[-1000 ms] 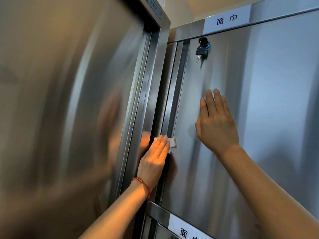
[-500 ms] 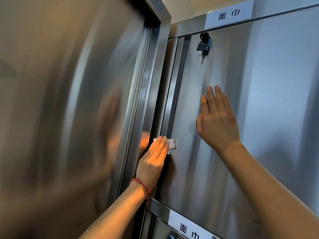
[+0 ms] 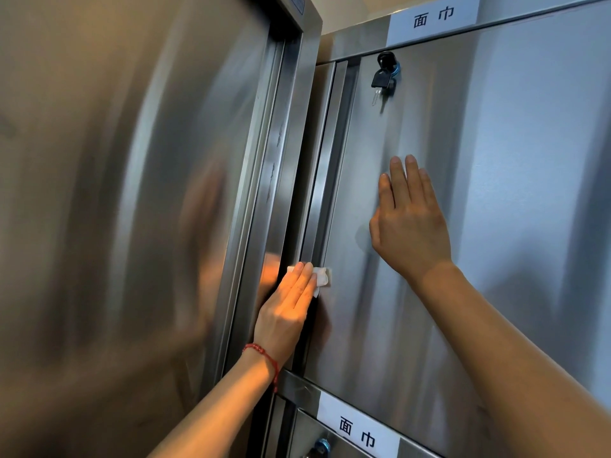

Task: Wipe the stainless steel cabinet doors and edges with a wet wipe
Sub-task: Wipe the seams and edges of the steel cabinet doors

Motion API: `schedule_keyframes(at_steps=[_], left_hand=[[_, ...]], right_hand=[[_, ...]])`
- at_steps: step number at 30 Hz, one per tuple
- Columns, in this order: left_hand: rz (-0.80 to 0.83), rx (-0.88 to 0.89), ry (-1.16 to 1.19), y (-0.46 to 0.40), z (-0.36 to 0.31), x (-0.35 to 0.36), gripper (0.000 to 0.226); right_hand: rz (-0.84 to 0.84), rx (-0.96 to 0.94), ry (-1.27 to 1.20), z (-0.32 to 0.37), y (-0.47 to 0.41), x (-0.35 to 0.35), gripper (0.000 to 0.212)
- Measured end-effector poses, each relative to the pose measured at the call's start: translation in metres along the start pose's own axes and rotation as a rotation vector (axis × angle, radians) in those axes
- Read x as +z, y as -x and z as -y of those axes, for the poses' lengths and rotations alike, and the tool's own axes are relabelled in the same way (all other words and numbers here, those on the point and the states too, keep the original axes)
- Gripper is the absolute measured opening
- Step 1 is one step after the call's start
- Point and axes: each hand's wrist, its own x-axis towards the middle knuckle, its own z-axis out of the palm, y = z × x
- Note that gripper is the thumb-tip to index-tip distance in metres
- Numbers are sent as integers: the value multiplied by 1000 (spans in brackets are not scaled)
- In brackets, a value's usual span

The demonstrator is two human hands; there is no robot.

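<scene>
On your left, the open door (image 3: 139, 200) hangs just beside your left hand (image 3: 286, 312); it could swing in and pinch your fingers in the gap. That hand lies flat, fingers straight and together, pressing the wet wipe (image 3: 321, 279) onto the cabinet door's vertical edge (image 3: 317, 200). The wipe sits under your fingertips, its corner poking out rightward onto the cabinet door (image 3: 446, 309). It could slip free, since nothing pinches it. Your right hand (image 3: 410, 226) rests open against the door below the key (image 3: 382, 79).
</scene>
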Motion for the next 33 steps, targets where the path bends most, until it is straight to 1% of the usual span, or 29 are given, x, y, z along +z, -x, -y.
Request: schedule_keyframes(at_steps=[7, 11, 19, 23, 28, 33], left_hand=[[-17, -10, 0, -11, 1, 2, 24], [-21, -30, -17, 0, -3, 1, 25], [-53, -60, 2, 4, -5, 2, 34], [-54, -78, 23, 9, -8, 3, 44], [-27, -83, 17, 21, -10, -2, 45], [-41, -98, 14, 7, -8, 1, 46]], right_hand=[[-21, -5, 9, 0, -1, 3, 55], [-25, -3, -3, -1, 0, 3, 55], [-18, -6, -15, -1, 0, 4, 54], [-11, -2, -2, -1, 0, 3, 54], [19, -6, 20, -1, 0, 2, 53], [26, -5, 23, -1, 0, 1, 56]])
